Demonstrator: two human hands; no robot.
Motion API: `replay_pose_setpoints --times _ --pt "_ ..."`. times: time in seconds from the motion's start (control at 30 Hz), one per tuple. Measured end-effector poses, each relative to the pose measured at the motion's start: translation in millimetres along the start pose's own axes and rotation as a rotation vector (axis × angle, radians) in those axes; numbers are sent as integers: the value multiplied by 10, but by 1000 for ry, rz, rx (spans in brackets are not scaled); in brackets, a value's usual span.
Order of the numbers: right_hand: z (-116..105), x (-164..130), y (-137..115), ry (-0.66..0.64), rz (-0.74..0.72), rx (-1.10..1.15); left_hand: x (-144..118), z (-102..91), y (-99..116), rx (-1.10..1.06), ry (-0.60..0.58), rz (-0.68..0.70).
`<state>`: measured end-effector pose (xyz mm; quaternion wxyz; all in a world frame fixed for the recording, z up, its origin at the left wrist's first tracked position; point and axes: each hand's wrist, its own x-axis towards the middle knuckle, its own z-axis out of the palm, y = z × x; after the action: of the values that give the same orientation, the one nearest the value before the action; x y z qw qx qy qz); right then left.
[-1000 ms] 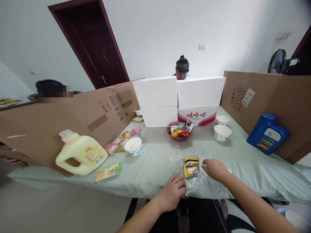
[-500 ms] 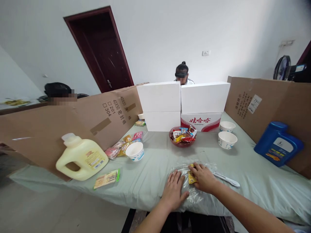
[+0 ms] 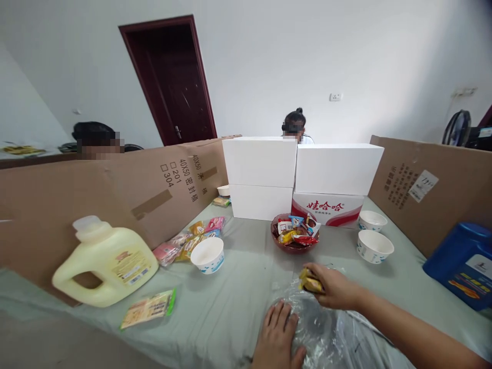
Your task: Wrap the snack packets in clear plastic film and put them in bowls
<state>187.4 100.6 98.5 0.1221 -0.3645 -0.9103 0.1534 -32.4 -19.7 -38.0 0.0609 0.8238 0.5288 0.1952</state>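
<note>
A: Where does the work stand?

B: The right hand (image 3: 334,287) has its fingers closed on a yellow snack packet (image 3: 309,282), held just above the mouth of a clear plastic bag (image 3: 326,328). The left hand (image 3: 277,341) lies flat on the bag, fingers spread, gripping nothing, only pinning the film to the table (image 3: 230,307).

A: So is the packet in or out of the bag?

B: It sits at the bag's far edge, touching the plastic. I cannot tell whether it is wholly clear of the film. The rest of the bag looks crumpled, and I can make out no other packet inside it.

A: And what is left around them?

B: A red bowl (image 3: 294,245) just beyond the right hand is heaped with snacks. More packets (image 3: 188,243) lie by a white cup (image 3: 208,254) to the left, and a flat one (image 3: 148,309) rests near a yellow jug (image 3: 105,261). Two cups (image 3: 374,245) stand on the right, with a blue jug (image 3: 463,264) past them. By my judgement one packet is in hand and most snacks lie untouched.
</note>
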Motion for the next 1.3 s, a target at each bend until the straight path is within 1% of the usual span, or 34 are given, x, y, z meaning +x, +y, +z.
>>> replay_pose_setpoints --times 0.03,0.07,0.13,0.17,0.2,0.27,0.33,0.4,0.47,0.57,0.63,0.7,0.77,0.8,0.87,0.93,1.0,1.07,1.13,1.2,1.23,1.3 --pt "-138 105 5 88 -17 46 4 48 -33 3 0 8" --pt "-284 230 20 197 -3 61 8 90 -60 5 0 14" --pt "-540 531 87 407 119 -13 17 153 -99 4 1 19" --pt "-625 693 138 484 202 -64 20 173 -110 4 4 20" --pt "-671 852 198 517 254 -88 23 187 -117 5 8 22" --pt "-654 1127 319 521 308 -110 25 194 -120 11 20 25" --pt "-538 1302 398 473 302 -110 23 173 -110 19 31 22" --pt "-388 1334 405 429 269 -113 16 123 -83 19 34 10" --pt "-229 1204 330 410 218 -118 7 51 -35 11 29 -4" --pt "68 749 82 342 100 -112 2 -68 70 1 21 -41" --pt "319 362 -146 226 -19 -95 10 -139 141 4 20 -69" --pt "568 -2 -377 81 -159 -88 21 -210 183 12 6 -68" --pt "745 -302 -560 -10 -162 -107 24 -304 165 25 -42 -20" --pt "789 -427 -624 -42 -119 -127 19 -366 127 34 -76 7" --pt "792 -642 -691 -99 6 -177 -5 -519 -5 51 -144 39" --pt "723 -830 -694 -156 84 -223 -50 -690 -173 65 -188 17" --pt "661 -1004 -662 -178 107 -252 -119 -842 -312 76 -190 -27" --pt "657 -1164 -628 -152 97 -255 -212 -942 -367 75 -137 -40" --pt "701 -1310 -621 -104 93 -224 -326 -983 -329 41 -74 15" --pt "734 -1438 -650 -58 109 -154 -439 -989 -236 -18 -49 99" --pt "727 -1489 -674 -47 115 -106 -482 -990 -185 -48 -45 127" --pt "647 -1540 -725 -40 100 4 -510 -1000 -93 -94 -15 138"
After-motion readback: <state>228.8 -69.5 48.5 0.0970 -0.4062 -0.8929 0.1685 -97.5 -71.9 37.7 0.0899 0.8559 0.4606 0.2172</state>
